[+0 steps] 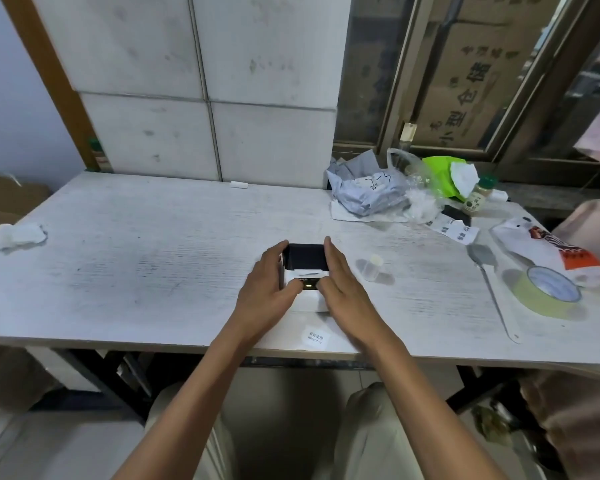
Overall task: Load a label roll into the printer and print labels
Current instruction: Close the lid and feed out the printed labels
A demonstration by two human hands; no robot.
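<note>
- White printer (pixel 309 301) mid-table, black lid (pixel 307 256) up; roll inside: can't tell.
- L hand (pixel 269 282) + R hand (pixel 342 282) flank it, fingers flat, thumbs by lit screen (pixel 309 286), clasping nothing.
- Label (pixel 315 337) lies in front; prob. print stage. Press lightly, body steadied.

Soft even daylight, faint shadows; wide-angle bending at edges, slight overall blur
</note>
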